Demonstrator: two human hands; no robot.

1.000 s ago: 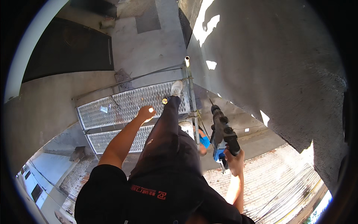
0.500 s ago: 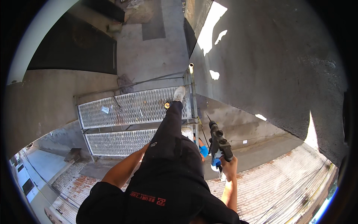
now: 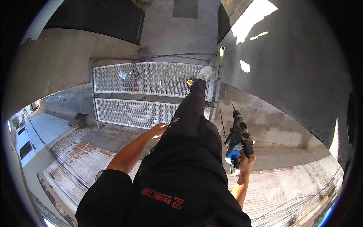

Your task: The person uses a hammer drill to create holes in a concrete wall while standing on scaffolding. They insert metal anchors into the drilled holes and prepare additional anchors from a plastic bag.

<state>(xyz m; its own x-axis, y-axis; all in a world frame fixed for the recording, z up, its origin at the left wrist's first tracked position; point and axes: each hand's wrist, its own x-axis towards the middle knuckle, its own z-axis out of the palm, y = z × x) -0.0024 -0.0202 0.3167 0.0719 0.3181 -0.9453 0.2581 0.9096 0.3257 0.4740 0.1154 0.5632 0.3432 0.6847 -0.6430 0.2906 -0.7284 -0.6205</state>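
Observation:
My right hand (image 3: 246, 162) is wrapped round the handle of a rotary hammer drill (image 3: 241, 130), black and grey with blue and white parts. Its long thin bit (image 3: 233, 105) points away from me, beside the platform's right end, with the tip apart from any surface. Against the left side of my black trouser leg (image 3: 191, 109), my left hand (image 3: 159, 130) rests with nothing visible in it. The fingers look loosely stretched, though the leg partly covers them.
One shoe (image 3: 205, 72) stands on a perforated metal scaffold platform (image 3: 128, 81). A yellow-and-black tape measure (image 3: 190, 82) and a small plastic packet (image 3: 122, 74) lie on it. A pole (image 3: 219, 68) rises at its right end; a grey wall (image 3: 291, 72) stands beyond. Brick paving (image 3: 276, 185) lies far below.
The view has shifted, so the platform sits higher and further right. My left hand, earlier mostly hidden behind the thigh, now shows beside it. The drill stays in my right hand.

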